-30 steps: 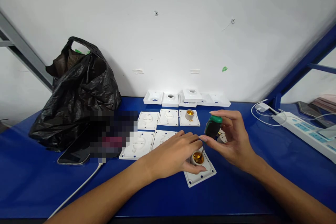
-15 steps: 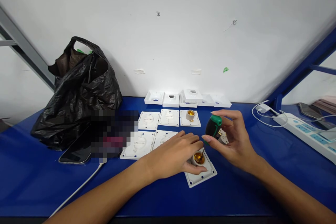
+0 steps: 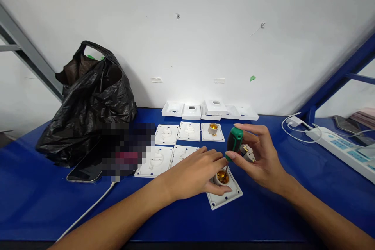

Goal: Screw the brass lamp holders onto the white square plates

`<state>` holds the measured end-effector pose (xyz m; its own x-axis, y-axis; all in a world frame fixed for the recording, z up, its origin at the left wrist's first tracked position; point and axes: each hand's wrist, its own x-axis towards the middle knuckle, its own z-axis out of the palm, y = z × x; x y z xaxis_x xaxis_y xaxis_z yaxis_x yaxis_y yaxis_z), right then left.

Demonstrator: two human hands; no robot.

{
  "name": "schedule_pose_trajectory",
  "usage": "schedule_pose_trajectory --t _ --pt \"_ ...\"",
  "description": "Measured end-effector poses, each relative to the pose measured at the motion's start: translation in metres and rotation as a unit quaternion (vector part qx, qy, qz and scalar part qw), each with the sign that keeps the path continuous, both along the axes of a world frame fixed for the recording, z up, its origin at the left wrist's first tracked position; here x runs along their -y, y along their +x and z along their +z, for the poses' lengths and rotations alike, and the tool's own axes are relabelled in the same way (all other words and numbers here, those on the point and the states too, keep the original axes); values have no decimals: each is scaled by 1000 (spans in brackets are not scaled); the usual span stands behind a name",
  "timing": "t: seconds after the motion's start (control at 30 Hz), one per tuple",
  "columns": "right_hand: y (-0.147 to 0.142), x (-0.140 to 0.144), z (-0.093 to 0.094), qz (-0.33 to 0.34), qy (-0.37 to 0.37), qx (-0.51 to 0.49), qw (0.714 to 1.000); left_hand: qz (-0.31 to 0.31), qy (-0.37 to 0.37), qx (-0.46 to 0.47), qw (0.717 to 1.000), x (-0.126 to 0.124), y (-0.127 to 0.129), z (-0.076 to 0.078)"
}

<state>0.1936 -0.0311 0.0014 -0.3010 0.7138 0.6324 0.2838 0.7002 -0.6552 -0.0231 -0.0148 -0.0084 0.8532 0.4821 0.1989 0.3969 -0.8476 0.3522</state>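
Note:
My left hand point(image 3: 191, 174) grips a white lamp socket point(image 3: 222, 178) with a brass inside, which stands on a square white base plate point(image 3: 227, 198) on the blue table. My right hand point(image 3: 260, 160) holds a screwdriver point(image 3: 234, 140) by its black and green handle. The shaft points down into the brass socket. Loose socket parts point(image 3: 248, 153) lie just behind my right hand.
Several white base plates point(image 3: 165, 146) lie in rows behind my hands, one carrying a fitted socket point(image 3: 213, 128). White covers point(image 3: 215, 110) line the wall. A black plastic bag point(image 3: 88, 101) and a phone point(image 3: 84, 168) with a cable sit left. A power strip point(image 3: 342, 146) lies right.
My right hand has turned the screwdriver handle slightly upright. My left hand stays on the socket. The view has shifted a little.

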Motion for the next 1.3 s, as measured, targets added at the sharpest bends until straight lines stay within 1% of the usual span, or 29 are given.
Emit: schedule_pose_trajectory --t 0.23,0.37,0.7,1.1,1.3 --pt "-1 0 1 15 8 15 1000 4 5 -5 1000 1 1 0" --pt "-2 1 2 12 15 19 1000 4 9 -14 1000 1 1 -1" --pt "-2 2 2 22 9 41 999 9 7 -14 1000 3 1 1" --pt "2 3 -1 18 19 81 996 7 -15 -13 1000 3 1 3" --pt "2 3 -1 8 22 87 996 7 -4 -24 1000 4 1 2"
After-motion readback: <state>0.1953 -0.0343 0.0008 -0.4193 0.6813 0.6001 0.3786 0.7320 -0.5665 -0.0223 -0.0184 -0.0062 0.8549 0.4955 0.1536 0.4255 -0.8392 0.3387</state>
